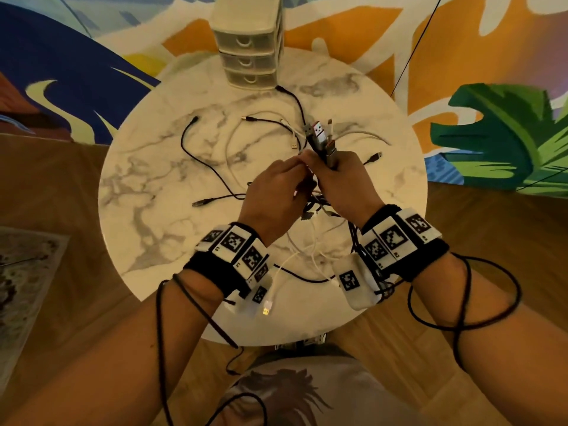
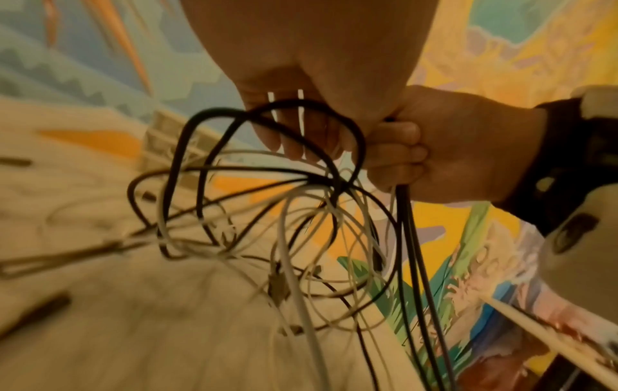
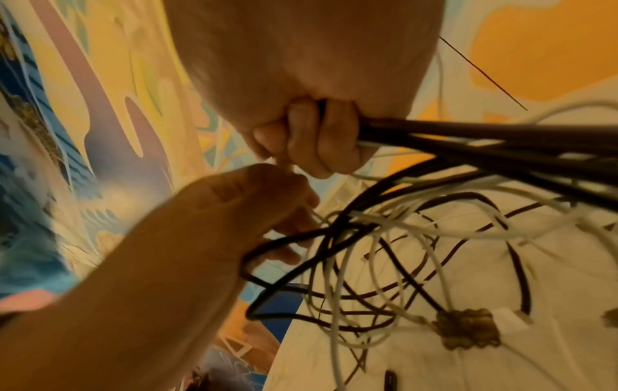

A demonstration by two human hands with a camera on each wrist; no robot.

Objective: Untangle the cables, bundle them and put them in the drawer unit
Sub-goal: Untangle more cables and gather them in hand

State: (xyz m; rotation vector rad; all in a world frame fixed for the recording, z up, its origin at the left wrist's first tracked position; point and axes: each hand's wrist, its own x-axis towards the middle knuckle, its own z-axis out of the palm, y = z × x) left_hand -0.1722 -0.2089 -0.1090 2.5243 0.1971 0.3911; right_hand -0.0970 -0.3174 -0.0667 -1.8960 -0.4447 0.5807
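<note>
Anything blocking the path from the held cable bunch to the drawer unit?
Only loose cables lying on the table between the hands and the drawer unit. The right hand grips the cable bunch above them. All three drawers appear closed, so one must be opened first.

A round marble table (image 1: 147,192) stands on wooden floor (image 1: 76,302); a colourful mural (image 1: 504,130) lies beyond.
</note>
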